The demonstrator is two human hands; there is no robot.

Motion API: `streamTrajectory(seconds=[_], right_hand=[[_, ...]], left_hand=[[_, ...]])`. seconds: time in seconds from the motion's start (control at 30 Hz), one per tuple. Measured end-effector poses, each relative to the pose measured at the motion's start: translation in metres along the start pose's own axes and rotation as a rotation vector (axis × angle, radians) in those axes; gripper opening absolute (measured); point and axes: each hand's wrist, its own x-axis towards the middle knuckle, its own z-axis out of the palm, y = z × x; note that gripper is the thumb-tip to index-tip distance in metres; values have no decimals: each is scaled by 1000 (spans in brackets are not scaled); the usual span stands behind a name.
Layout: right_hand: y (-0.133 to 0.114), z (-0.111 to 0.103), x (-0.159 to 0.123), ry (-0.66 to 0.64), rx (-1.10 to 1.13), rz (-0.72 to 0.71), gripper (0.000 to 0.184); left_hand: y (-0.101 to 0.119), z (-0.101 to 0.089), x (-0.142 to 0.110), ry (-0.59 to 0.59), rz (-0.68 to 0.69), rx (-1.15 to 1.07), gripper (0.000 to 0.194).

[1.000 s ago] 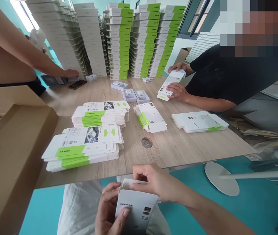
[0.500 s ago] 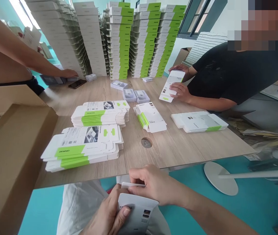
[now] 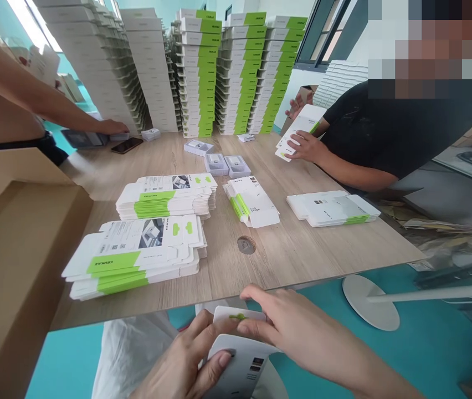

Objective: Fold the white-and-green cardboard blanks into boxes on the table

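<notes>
Low in front of me, at the table's near edge, a white folding carton (image 3: pixel 240 368) stands with its top end open. My left hand (image 3: pixel 181 354) is closed around its left side, thumb on the front panel. A raised end flap with a green-edged hang hole (image 3: pixel 238 317) shows behind the front panel. My right hand (image 3: pixel 288 316) has its thumb against this flap and its index finger stretched out above it; the other fingers are partly hidden. Left of my hands lie two piles of flat white-and-green cartons, a near pile (image 3: pixel 136 249) and a far pile (image 3: pixel 165 197).
A co-worker's hand (image 3: pixel 306 147) holds another carton (image 3: pixel 302 130). Flat cartons (image 3: pixel 333 209), a partly opened carton (image 3: pixel 256 202) and plastic trays (image 3: pixel 216 164) lie on the table (image 3: pixel 219 277). Tall box stacks (image 3: pixel 198 77) line the back. A cardboard box (image 3: pixel 32 266) stands left; another person's arm (image 3: pixel 53 105) reaches in.
My right hand has uncurled, its index finger now stretched out, and the flap's green hang hole has come into view. The co-worker has raised and tilted their carton, one hand lifting off it.
</notes>
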Motion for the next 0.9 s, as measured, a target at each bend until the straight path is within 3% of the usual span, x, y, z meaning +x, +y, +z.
streamTrajectory(seconds=[0.07,0.2,0.43,0.63,0.9], right_hand=[[2,2,-2,33,43,48,12],[6,17,-1,111,95,77,27],[13,43,4,233,-17,-124,32],[6,39,2,122,-89,-100,41],[3,38,5,121,17,-52,34]], left_hand=[[0,1,-3,-18,-47,12,41],[-5,5,-13,8,-97,101,48],[-12,21,-30,128,-118,84,57],[-9,41,-40,288,-202,74,51],[-13,42,-46,297,-218,70,58]])
